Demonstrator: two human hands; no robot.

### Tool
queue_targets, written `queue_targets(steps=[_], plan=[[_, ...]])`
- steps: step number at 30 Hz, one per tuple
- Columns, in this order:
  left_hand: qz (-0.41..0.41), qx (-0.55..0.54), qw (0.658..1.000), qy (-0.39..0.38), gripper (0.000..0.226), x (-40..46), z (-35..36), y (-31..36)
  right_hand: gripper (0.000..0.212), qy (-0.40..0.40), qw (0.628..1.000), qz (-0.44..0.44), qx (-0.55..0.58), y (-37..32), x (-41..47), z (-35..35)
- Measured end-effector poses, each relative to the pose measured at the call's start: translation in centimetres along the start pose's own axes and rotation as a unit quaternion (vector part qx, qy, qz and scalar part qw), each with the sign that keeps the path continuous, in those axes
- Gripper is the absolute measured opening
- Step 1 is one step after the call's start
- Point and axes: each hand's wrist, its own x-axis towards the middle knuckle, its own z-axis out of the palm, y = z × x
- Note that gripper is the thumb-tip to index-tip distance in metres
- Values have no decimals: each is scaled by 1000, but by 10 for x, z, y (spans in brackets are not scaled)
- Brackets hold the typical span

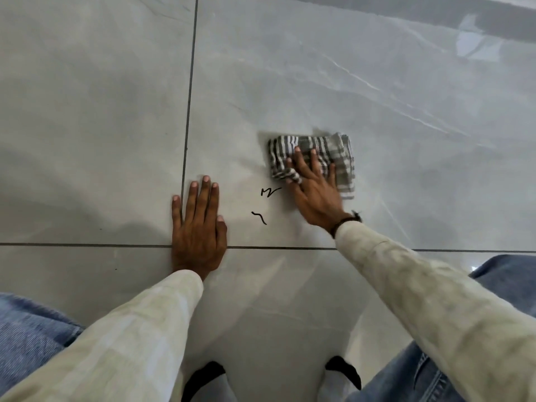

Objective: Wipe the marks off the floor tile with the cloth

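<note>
A grey-and-white checked cloth lies bunched on the glossy grey floor tile. My right hand presses flat on the cloth with fingers spread, thumb tucked under a fold at its left edge. Two black pen marks show on the tile just left of that hand: a zigzag mark and, below it, a short wavy mark. My left hand rests flat on the floor with fingers together, over the tile joint, holding nothing.
Dark grout lines run up the floor left of the marks and across it under my left hand. My knees in blue jeans frame the bottom corners. Two feet in dark socks sit at the bottom middle.
</note>
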Motion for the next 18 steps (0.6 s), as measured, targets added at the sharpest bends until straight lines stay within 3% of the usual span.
queue_targets(steps=[3,6,9,12,16,18], plan=[[2,-3,1000,-2,73,-1,-1,0,60,-7,996,-79,-40,-29,-21,17],[0,-12,1000,2,73,-1,-1,0,56,-16,988,-144,-60,3,-49,20],[-1,-10,1000,5,71,-2,-1,0,54,11,998,-51,-30,22,-32,11],[1,-12,1000,2,69,-1,-1,-1,56,32,999,8,-15,-16,-9,14],[5,-14,1000,6,67,-2,-1,-1,58,-6,985,-154,-73,-24,-47,33],[3,-23,1000,10,67,-2,-1,-2,56,-20,980,-180,-85,2,-60,27]])
